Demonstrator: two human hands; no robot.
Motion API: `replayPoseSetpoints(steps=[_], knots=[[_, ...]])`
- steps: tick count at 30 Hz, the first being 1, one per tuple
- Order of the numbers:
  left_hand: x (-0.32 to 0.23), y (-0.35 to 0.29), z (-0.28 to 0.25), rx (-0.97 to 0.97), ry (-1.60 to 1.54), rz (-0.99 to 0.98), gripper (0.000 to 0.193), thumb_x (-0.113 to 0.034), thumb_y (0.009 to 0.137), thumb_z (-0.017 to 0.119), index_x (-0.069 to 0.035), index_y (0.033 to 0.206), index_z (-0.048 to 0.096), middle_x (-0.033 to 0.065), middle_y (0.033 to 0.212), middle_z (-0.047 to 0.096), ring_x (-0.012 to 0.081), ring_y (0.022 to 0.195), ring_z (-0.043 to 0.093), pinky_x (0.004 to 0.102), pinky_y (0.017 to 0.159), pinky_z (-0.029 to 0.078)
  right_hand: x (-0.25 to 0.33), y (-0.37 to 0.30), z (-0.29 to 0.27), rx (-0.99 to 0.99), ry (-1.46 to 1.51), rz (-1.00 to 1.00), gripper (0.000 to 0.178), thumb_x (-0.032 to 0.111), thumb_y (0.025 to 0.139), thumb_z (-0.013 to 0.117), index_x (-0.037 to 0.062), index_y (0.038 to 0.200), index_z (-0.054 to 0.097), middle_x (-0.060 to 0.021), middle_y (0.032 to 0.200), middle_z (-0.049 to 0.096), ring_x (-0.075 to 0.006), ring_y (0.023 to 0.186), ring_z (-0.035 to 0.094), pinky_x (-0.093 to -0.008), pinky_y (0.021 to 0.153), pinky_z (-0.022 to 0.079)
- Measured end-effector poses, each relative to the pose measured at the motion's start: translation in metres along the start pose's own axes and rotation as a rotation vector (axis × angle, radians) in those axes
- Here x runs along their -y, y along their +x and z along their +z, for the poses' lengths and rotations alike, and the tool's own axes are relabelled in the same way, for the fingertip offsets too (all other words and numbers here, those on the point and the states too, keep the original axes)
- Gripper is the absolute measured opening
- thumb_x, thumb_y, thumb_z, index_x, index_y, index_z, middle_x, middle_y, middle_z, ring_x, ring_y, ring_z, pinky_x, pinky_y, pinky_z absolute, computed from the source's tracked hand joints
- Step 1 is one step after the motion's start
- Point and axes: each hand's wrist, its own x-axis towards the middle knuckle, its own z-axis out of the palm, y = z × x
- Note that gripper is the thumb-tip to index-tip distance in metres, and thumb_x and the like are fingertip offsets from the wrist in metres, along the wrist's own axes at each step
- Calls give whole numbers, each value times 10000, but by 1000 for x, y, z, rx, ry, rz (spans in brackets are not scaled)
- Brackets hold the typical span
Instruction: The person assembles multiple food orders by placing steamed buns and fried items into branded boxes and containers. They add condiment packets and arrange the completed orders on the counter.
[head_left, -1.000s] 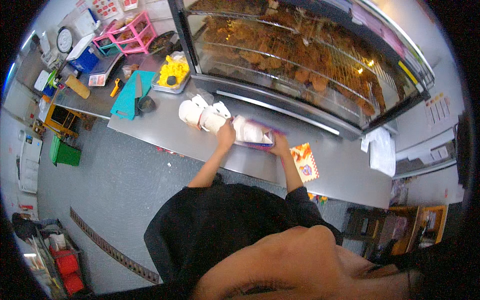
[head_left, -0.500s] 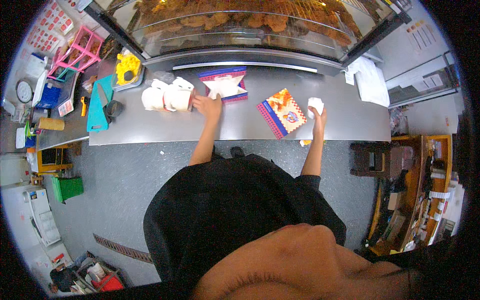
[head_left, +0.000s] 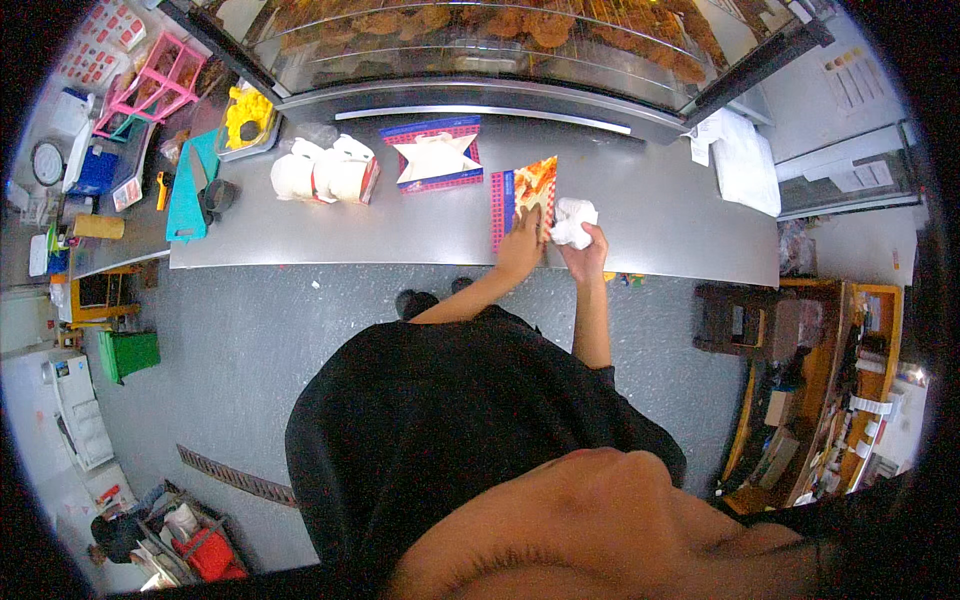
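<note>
While the left hand (head_left: 523,246) lies across its near part, fingers reaching toward the far side, the printed card packet (head_left: 525,192) sits on the steel counter (head_left: 680,235), right in front of the person, and what a bright thing it is! Down its left side runs a strip of pinkish red peppered with dark dots, then a deep blue band, then a cream panel with an orange food picture at the far end; a red-and-white checked edge trims the right, and the far right corner comes to a point. Are those left fingers pinching or merely resting? Cannot tell, they're blurred, though the hand looks partly open. Just to the right, the right hand (head_left: 588,252) is curled closed around a crumpled white wad (head_left: 575,222), soft and lumpy, paper or cloth, hard to say, close beside the checked edge. Farther left, near the display cabinet (head_left: 480,96), lies a matching packet (head_left: 471,176), spread open, with white lining (head_left: 432,157) folded into star-like points. Left again, two bulging white bags (head_left: 325,173) stand side by side, a patch of red showing on the right one.
</note>
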Motion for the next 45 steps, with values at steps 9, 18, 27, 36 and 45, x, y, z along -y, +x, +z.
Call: replayPoseSetpoints(steps=[9,18,27,36,45], knots=[[21,-24,-100,-113,-559,-209,368,-291,968,474,-54,1245,514,149,682,584,180,615,548,353,598,460,-75,17,54,76,-174,-46,497,277,827,575,24,1236,450,-136,1174,552,-263,1081,539,-440,984,384],[37,-59,-169,-404,-625,-275,274,-210,956,506,11,1095,589,59,725,602,86,680,496,292,624,457,-118,-18,126,-138,-1423,-362,778,174,608,800,-45,1212,361,-243,1109,521,-369,1036,540,-406,899,427],[97,4,-178,-153,-839,192,295,-177,870,616,-21,1117,582,95,996,647,169,899,607,323,789,491,-148,34,87,160,-2270,-398,948,588,779,584,-76,1367,251,-302,1351,354,-437,1272,332,-502,1037,295],[89,-81,-191,-642,-527,-82,582,-238,819,619,-42,1317,390,190,1278,468,361,1192,444,442,1014,355,-159,68,105,-191,-2439,119,678,522,909,406,-71,1237,430,-361,1250,419,-440,1153,468,-529,914,420],[225,-279,-110,-1211,-623,-902,371,-118,855,558,8,1195,481,163,1125,589,331,1042,560,397,915,433,-382,-61,117,1466,-1968,-458,222,116,818,552,28,1022,559,-173,956,553,-366,911,532,-435,787,428]])
